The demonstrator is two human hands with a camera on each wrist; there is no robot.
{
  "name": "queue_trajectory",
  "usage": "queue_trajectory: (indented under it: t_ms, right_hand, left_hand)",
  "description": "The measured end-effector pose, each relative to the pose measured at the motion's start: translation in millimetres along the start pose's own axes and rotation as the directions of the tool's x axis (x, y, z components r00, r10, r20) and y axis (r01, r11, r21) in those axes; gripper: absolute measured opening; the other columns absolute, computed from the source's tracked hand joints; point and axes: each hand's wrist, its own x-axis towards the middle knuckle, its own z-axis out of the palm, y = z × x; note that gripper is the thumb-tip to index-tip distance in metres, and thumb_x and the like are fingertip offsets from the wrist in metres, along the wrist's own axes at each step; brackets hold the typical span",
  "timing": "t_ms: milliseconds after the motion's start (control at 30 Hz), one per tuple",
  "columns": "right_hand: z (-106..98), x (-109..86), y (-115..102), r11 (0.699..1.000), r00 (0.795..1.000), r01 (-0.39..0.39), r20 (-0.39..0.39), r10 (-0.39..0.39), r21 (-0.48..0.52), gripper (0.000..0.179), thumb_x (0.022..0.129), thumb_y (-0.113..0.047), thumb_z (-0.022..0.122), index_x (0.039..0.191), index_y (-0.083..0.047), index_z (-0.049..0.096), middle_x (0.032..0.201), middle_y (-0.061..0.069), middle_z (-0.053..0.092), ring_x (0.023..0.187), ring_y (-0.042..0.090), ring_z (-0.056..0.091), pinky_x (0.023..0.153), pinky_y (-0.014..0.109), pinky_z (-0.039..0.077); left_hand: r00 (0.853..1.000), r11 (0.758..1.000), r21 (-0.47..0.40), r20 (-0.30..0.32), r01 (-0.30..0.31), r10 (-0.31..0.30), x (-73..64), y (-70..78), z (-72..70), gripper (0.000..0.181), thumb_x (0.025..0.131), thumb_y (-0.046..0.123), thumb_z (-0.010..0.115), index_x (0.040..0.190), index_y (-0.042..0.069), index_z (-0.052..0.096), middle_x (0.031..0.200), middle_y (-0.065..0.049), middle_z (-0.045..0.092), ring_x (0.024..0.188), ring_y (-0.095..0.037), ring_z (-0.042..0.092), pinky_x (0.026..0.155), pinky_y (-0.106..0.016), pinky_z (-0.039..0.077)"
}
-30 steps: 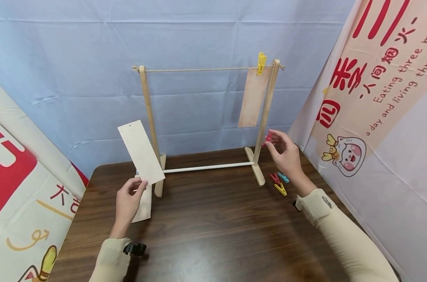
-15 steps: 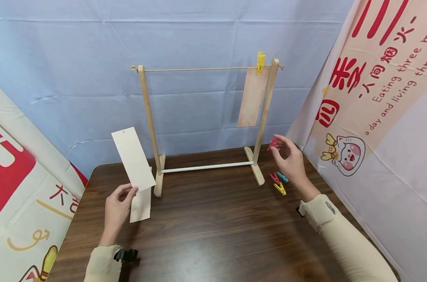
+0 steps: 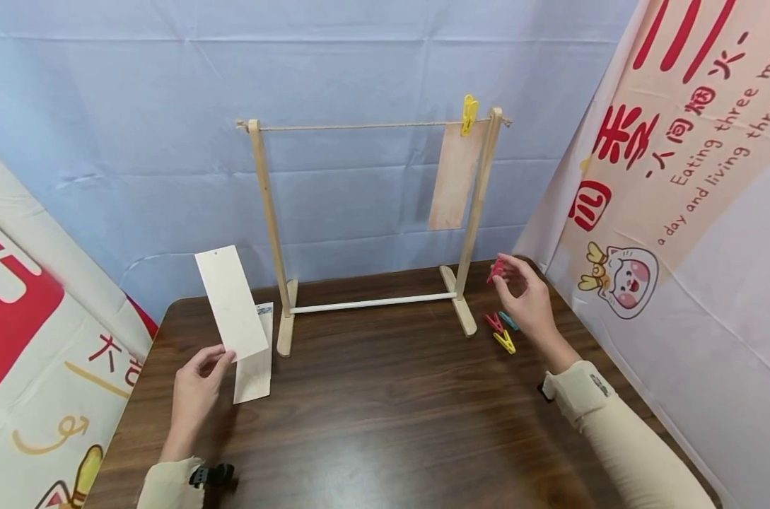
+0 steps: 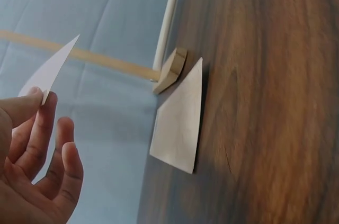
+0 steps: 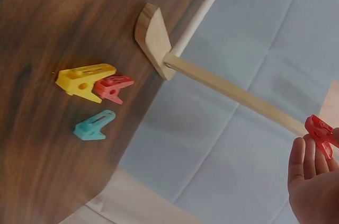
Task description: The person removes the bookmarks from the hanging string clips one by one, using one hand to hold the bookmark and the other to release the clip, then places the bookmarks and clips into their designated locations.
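My left hand (image 3: 196, 392) pinches the lower corner of a pale rectangular card (image 3: 230, 304) between thumb and forefinger; a small hole shows near the card's top edge. Below it another card (image 3: 254, 378) lies on the table, partly covered in the head view. My right hand (image 3: 527, 300) holds a red clothespin (image 5: 319, 131) between thumb and fingers, to the right of the wooden rack. From the rack's string (image 3: 359, 127) hangs a pinkish card (image 3: 455, 180), held by a yellow clothespin (image 3: 469, 116) near the right post.
Under my right hand, a yellow clothespin (image 5: 79, 82), a red one (image 5: 112, 88) and a blue one (image 5: 94, 126) lie on the brown table (image 3: 385, 424). The rack's feet (image 3: 286, 334) and white crossbar (image 3: 375, 302) stand toward the back. A blue cloth (image 3: 359, 212) hangs behind.
My left hand has moved left and down toward me with the pale card, uncovering more of the card beneath. My right hand has drifted slightly right and down, still holding the red clothespin.
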Motion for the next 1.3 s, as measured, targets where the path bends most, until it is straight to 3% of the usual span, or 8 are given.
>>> queue_trajectory:
  t_ms: [433, 733, 1300]
  right_hand:
    - [-1.8, -15.7, 9.6, 1.000, 1.000, -0.017, 0.006, 0.017, -0.021, 0.045, 0.087, 0.014, 0.068, 0.131, 0.010, 0.057, 0.106, 0.029, 0.066, 0.091, 0.042, 0.062, 0.081, 0.018, 0.052]
    - [-7.3, -24.3, 19.7, 0.994, 0.995, -0.101, 0.016, 0.101, 0.031, 0.040, 0.087, 0.010, 0.071, 0.124, 0.014, 0.056, 0.108, 0.029, 0.066, 0.094, 0.044, 0.063, 0.081, 0.019, 0.053]
    - [-14.9, -41.0, 31.6, 0.988, 0.988, -0.151, 0.012, 0.151, 0.007, 0.039, 0.086, 0.014, 0.070, 0.123, 0.015, 0.058, 0.108, 0.032, 0.064, 0.092, 0.038, 0.062, 0.078, 0.018, 0.052]
  left_hand:
    - [0.999, 0.995, 0.098, 0.045, 0.011, -0.015, -10.1, -12.0, -14.7, 0.028, 0.094, 0.036, 0.072, 0.110, 0.013, 0.074, 0.097, -0.005, 0.076, 0.080, 0.009, 0.060, 0.070, -0.011, 0.044]
    - [0.997, 0.990, 0.144, 0.070, 0.012, -0.022, -14.9, -17.6, -22.0, 0.029, 0.092, 0.038, 0.073, 0.111, 0.015, 0.074, 0.096, -0.004, 0.076, 0.082, 0.012, 0.057, 0.071, -0.011, 0.043]
    - [0.986, 0.982, 0.183, 0.147, 0.047, -0.075, -21.1, -22.0, -24.0, 0.032, 0.094, 0.040, 0.071, 0.113, 0.015, 0.073, 0.097, -0.002, 0.077, 0.082, 0.008, 0.060, 0.072, -0.008, 0.044]
